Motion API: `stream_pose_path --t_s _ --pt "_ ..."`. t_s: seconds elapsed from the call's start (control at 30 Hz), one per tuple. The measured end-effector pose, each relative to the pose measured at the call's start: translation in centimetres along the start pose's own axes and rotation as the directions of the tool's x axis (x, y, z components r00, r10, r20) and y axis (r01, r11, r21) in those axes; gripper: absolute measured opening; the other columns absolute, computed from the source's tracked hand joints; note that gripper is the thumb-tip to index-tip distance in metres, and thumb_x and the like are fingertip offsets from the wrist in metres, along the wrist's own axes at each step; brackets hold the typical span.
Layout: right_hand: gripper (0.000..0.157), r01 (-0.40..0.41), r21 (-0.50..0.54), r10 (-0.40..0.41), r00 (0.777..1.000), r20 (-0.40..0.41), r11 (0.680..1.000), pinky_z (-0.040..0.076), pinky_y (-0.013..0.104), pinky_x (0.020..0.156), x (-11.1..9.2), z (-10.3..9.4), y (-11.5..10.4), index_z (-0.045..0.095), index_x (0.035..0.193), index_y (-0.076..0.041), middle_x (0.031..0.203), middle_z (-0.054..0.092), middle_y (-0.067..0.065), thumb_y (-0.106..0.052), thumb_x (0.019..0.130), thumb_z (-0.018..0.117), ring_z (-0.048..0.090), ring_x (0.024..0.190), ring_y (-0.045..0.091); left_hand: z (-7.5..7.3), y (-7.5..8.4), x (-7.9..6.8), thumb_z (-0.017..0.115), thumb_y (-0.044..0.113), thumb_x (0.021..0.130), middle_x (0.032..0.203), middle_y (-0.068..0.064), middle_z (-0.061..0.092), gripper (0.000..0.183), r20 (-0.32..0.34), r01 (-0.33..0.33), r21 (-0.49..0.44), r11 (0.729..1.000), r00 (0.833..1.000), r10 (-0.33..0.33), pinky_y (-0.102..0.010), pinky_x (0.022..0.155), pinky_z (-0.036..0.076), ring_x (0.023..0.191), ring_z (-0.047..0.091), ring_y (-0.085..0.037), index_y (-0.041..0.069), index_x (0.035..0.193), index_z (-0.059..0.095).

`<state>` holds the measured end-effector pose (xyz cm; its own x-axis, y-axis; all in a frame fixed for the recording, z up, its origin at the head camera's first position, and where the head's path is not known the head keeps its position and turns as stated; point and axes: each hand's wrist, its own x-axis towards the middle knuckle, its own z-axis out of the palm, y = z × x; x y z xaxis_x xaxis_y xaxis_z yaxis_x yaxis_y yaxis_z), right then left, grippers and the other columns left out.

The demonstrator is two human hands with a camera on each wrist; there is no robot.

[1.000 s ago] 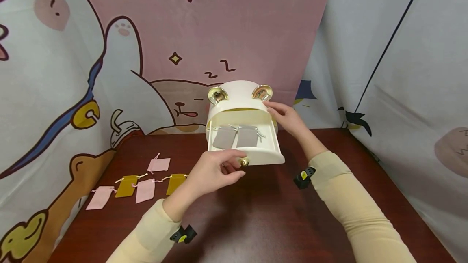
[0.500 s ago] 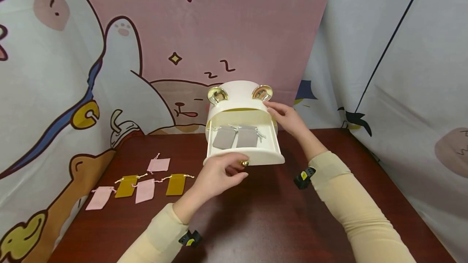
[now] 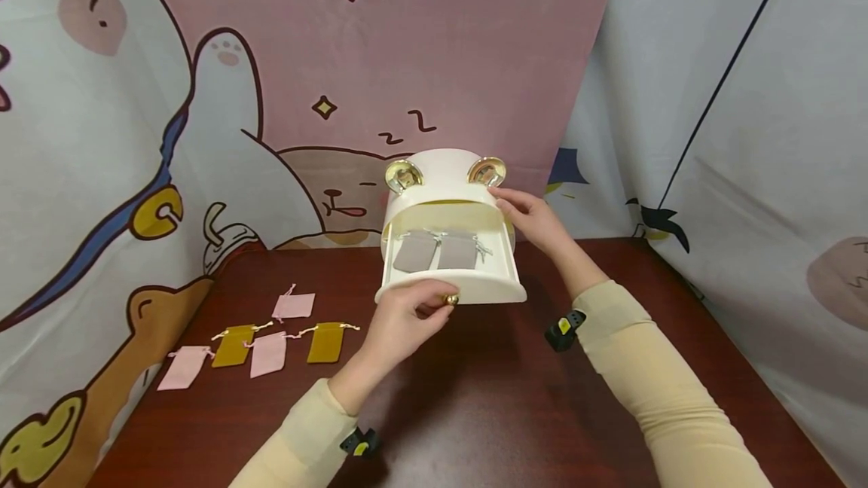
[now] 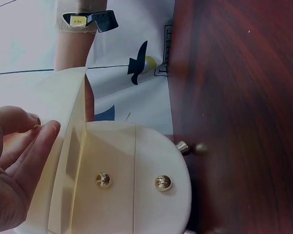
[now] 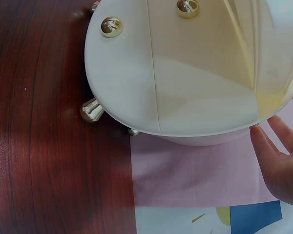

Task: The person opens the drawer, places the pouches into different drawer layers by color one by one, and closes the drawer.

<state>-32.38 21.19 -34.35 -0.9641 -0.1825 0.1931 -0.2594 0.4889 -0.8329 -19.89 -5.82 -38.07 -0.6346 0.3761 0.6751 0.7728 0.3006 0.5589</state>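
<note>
A white rounded storage box with gold ear-shaped discs stands at the back of the table. Its top drawer is pulled out and holds two grey drawstring pouches. With thumb and fingers, my left hand pinches the gold drawer knob; the left wrist view shows the fingertips closed around that knob. My right hand touches the right side of the box near the ear disc, fingers fairly straight. In the right wrist view, the thumb of this hand lies along the box's edge.
Pink pouches and mustard pouches lie on the dark wooden table at the left. Two lower drawers with gold knobs are closed. Gold feet carry the box. Cartoon-printed cloth hangs behind.
My left hand has come in from the left and taken hold of the drawer knob. The open drawer has shifted very slightly inward. The right hand stays in place.
</note>
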Motion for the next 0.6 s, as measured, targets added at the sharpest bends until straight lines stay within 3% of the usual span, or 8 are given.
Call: stream_pose_path --t_s 0.6 --pt "0.048 0.001 -0.007 -0.001 1.0 0.008 1.0 0.038 0.055 0.106 0.2 -0.2 0.0 0.052 0.146 -0.02 0.149 0.046 0.009 -0.04 0.102 0.054 0.044 0.134 0.034 -0.2 -1.1 2.6 0.078 -0.002 0.08 0.09 -0.001 0.073 0.023 -0.004 0.054 0.037 0.998 0.999 -0.054 -0.024 0.066 0.055 0.072 0.066 -0.011 0.008 0.101 0.075"
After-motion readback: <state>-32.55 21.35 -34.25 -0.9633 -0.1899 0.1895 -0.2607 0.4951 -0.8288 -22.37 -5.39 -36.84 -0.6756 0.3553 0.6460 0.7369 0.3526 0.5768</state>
